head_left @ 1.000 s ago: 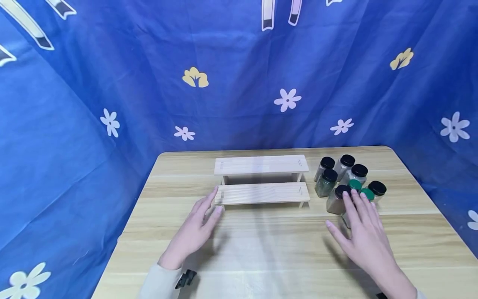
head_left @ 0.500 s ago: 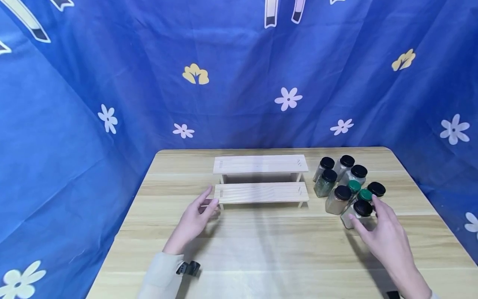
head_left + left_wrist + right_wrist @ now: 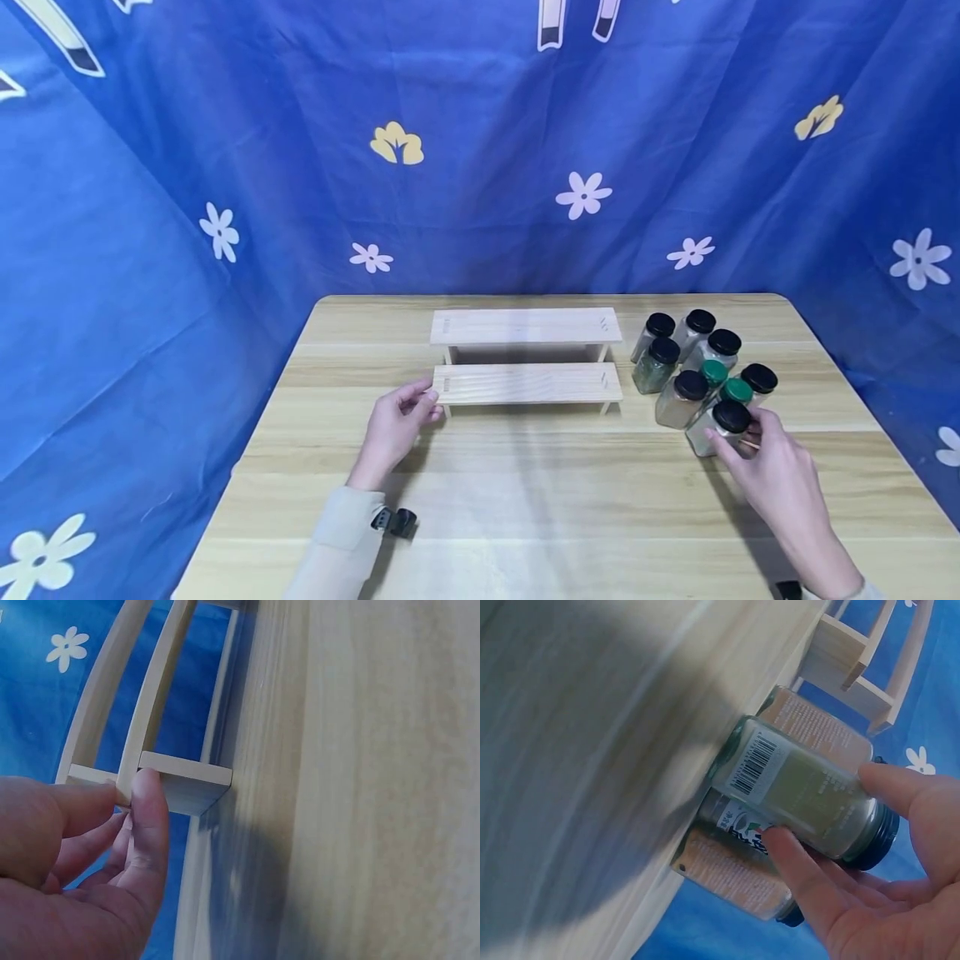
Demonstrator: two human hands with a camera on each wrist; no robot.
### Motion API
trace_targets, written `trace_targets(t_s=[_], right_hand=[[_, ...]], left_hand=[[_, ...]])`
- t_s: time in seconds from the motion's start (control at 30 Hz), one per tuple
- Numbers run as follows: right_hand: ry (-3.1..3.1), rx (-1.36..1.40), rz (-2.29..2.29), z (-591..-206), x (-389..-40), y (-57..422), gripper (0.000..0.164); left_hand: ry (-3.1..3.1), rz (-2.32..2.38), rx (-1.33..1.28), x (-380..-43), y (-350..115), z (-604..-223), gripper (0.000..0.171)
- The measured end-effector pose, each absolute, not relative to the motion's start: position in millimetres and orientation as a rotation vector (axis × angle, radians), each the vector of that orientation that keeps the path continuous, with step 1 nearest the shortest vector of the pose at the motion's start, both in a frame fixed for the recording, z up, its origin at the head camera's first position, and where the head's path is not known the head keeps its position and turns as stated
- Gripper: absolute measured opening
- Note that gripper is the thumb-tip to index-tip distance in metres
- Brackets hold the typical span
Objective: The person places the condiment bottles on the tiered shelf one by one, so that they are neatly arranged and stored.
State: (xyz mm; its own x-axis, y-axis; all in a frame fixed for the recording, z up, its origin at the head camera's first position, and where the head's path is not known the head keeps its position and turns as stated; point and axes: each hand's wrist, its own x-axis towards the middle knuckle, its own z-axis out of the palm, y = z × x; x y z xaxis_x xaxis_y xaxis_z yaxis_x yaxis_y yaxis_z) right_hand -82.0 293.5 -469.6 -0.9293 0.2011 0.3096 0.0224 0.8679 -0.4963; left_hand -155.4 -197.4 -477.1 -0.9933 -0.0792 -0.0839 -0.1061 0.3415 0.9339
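Observation:
In the head view a two-tier wooden shelf [image 3: 528, 384] stands at the back middle of the table. My left hand [image 3: 393, 427] pinches the left end of its lower board between thumb and finger; the left wrist view shows the board edge [image 3: 133, 750] running into that pinch. On the right, my right hand [image 3: 783, 475] holds a square glass spice jar [image 3: 802, 795] with a black lid, thumb on one side and fingers on the other. That jar is the frontmost of a group, stands upright, and has a barcode label with greenish contents.
Behind the held jar stand several more spice jars, with black lids [image 3: 663, 350] or green lids [image 3: 737, 390]. The wooden table [image 3: 525, 508] ends at the back against a blue flowered cloth [image 3: 480, 167]. A black wrist strap [image 3: 393, 522] sits on my left sleeve.
My left hand has moved in to the shelf's left end and closed on the board. My right hand has gone from over the jars to the right side of the front jar and taken hold of it.

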Motion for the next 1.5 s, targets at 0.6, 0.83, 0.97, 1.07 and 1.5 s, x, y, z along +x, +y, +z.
trace_targets(t_s=[0.6, 0.83, 0.97, 1.07, 1.5], right_hand=[[-2.734, 0.017, 0.769, -433.8, -67.5, 266.4, 0.057], [-2.706, 0.193, 0.859, -418.6, -86.4, 237.3, 0.055], [-2.644, 0.331, 0.909, -411.5, -103.2, 221.7, 0.047], [-2.617, 0.415, 0.942, -403.7, -117.0, 208.2, 0.046], [-2.604, 0.732, 1.267, -366.9, -185.9, 130.6, 0.049]], left_hand=[[2.547, 1.795, -0.222, -157.6, -196.1, -478.0, 0.038], [2.511, 1.844, -0.295, -156.9, -193.5, -476.0, 0.035], [2.486, 1.874, -0.298, -156.5, -192.0, -476.1, 0.035], [2.467, 1.905, -0.296, -156.1, -192.1, -476.6, 0.036], [2.515, 1.957, -0.245, -150.9, -188.3, -476.6, 0.034]])
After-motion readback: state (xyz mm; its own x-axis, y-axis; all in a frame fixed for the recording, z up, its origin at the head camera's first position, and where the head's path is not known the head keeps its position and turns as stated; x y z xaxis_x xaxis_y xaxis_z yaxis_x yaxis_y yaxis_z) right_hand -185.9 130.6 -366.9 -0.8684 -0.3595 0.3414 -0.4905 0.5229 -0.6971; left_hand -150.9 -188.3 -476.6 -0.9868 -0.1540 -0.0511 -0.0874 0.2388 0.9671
